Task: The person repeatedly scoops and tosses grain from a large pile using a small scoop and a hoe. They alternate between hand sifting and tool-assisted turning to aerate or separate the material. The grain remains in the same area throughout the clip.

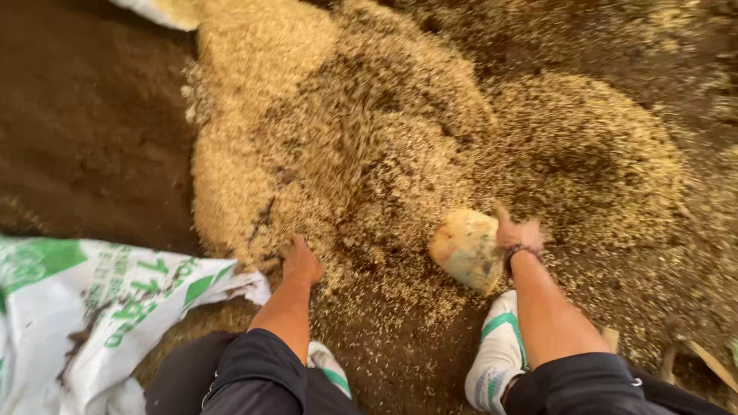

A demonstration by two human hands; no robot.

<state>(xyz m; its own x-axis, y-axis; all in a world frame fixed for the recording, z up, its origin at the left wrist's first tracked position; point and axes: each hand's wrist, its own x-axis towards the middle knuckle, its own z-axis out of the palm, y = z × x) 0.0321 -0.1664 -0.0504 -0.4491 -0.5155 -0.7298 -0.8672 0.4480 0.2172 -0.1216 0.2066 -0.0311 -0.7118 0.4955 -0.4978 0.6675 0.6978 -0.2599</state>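
Note:
A broad heap of tan grain husks point(361, 138) lies on dark earth in front of me. My left hand point(301, 260) presses flat into the near edge of the heap, fingers partly buried. My right hand point(521, 234) grips the rim of a yellowish bowl-shaped scoop point(467, 247), tilted on its side against the grain. A dark band circles that wrist. Both forearms are bare below dark rolled sleeves.
A white woven sack with green print point(92, 307) lies crumpled at the lower left. Another white sack corner point(154, 11) shows at the top. My white and green shoes point(496, 353) stand on scattered grain. Bare dark soil point(84, 131) lies at left.

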